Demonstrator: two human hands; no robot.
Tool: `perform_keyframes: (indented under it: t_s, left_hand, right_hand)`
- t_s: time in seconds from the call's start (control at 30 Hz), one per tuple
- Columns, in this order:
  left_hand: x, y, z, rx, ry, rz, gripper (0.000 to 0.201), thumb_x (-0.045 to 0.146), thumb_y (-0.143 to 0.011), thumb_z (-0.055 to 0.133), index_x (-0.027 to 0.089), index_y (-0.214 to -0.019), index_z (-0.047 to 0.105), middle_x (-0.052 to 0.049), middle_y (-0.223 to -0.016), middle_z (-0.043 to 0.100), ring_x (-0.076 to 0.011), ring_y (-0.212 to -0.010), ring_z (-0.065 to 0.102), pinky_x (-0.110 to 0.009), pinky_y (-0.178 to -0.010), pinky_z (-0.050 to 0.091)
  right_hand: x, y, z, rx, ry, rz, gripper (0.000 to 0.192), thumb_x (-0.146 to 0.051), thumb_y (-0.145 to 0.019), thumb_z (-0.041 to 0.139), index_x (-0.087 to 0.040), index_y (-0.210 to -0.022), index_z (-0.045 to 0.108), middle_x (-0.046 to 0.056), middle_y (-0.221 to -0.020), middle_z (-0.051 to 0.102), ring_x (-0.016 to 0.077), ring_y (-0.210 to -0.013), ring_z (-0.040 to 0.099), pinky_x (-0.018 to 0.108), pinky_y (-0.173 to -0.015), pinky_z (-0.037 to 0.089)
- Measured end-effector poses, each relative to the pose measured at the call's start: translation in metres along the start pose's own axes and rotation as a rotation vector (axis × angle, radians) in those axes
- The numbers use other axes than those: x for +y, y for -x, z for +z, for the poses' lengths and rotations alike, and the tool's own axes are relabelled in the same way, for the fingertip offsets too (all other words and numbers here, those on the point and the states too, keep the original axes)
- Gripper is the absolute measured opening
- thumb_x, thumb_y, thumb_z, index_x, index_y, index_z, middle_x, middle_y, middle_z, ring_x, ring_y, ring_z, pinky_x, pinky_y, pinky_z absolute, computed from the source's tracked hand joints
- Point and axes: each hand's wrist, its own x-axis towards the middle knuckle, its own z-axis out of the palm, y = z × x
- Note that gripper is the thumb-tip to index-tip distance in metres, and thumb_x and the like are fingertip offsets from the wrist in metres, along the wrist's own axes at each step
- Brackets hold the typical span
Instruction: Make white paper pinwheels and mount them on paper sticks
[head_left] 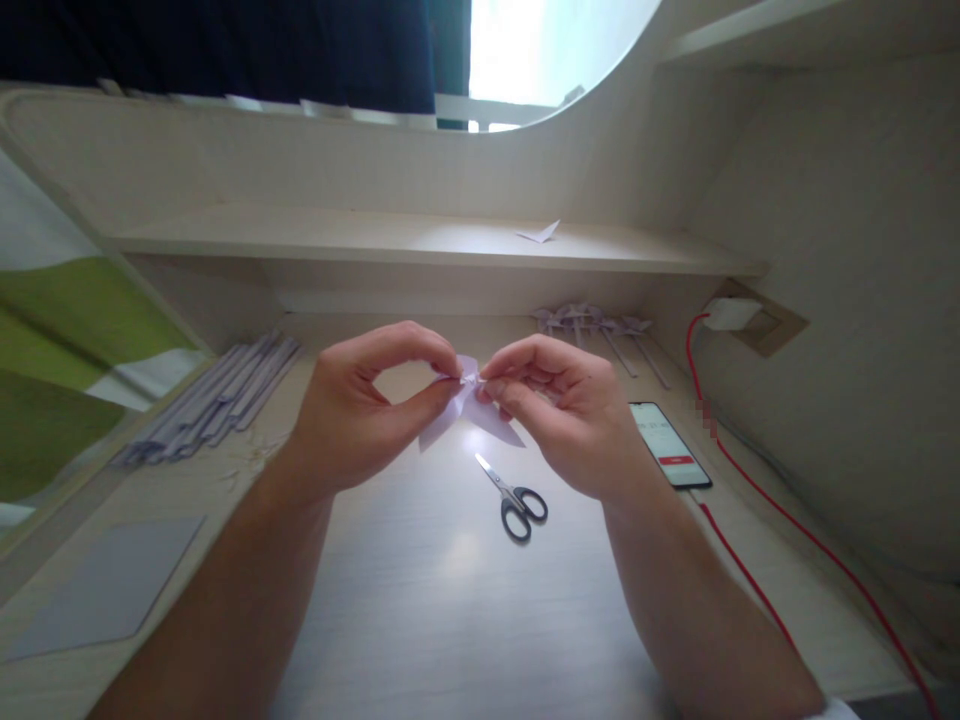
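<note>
A small pale lilac folded paper piece (pixel 469 405) is held at the frame's centre, above the worktop (pixel 420 590); its flaps spread downward from a pinched middle. The left hand (pixel 360 415) and right hand (pixel 562 415) both have their fingers (pixel 439 392) closed on that middle. Below lie black-handled scissors (pixel 516 497). The worktop is light wood grain, with paper strips (pixel 217 400) at left, a grey sheet (pixel 105 590) at lower left, a phone (pixel 669 444) and red cable (pixel 787 520) at right. Finished paper pinwheels (pixel 592 325) lie under a shelf (pixel 375 240).
</note>
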Motion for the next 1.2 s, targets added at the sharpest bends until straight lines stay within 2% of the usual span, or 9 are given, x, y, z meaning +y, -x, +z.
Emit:
perform_keyframes:
  t_s: [0.23, 0.57, 0.9, 1.2]
  left_hand:
    - [0.000, 0.000, -0.003, -0.016, -0.027, 0.012, 0.016, 0.011, -0.081, 0.076, 0.024, -0.091, 0.077, -0.003, -0.092, 0.075, -0.0210, -0.087, 0.070, -0.037, -0.081, 0.054]
    - [0.006, -0.003, -0.005, 0.003, -0.250, 0.067, 0.011, 0.015, -0.080, 0.073, 0.025, -0.083, 0.075, -0.002, -0.095, 0.072, -0.0224, -0.093, 0.067, -0.039, -0.088, 0.053]
    - [0.011, -0.004, -0.003, -0.057, -0.289, 0.114, 0.015, 0.010, -0.078, 0.071, 0.023, -0.084, 0.074, -0.004, -0.095, 0.071, -0.0233, -0.091, 0.067, -0.039, -0.084, 0.052]
    - [0.013, -0.002, 0.000, -0.071, -0.312, 0.127, 0.013, 0.013, -0.080, 0.072, 0.025, -0.085, 0.073, -0.005, -0.095, 0.071, -0.0247, -0.092, 0.066, -0.042, -0.082, 0.052]
  right_hand:
    - [0.000, 0.000, -0.001, -0.031, 0.031, -0.020, 0.009, -0.014, -0.092, 0.064, -0.017, -0.095, 0.072, 0.004, -0.087, 0.076, 0.0172, -0.080, 0.070, 0.030, -0.068, 0.054]
    - [-0.002, 0.001, -0.002, -0.049, 0.079, -0.023, 0.009, -0.015, -0.093, 0.064, -0.018, -0.096, 0.073, 0.004, -0.088, 0.076, 0.0172, -0.080, 0.070, 0.030, -0.068, 0.054]
    - [-0.002, 0.002, -0.002, -0.073, 0.173, -0.030, 0.015, -0.010, -0.093, 0.060, -0.018, -0.099, 0.072, 0.002, -0.089, 0.077, 0.0158, -0.081, 0.071, 0.028, -0.071, 0.052]
    - [-0.003, 0.003, -0.002, -0.088, 0.183, -0.005, 0.013, -0.014, -0.096, 0.060, -0.020, -0.104, 0.070, 0.001, -0.084, 0.076, 0.0145, -0.075, 0.070, 0.027, -0.069, 0.051]
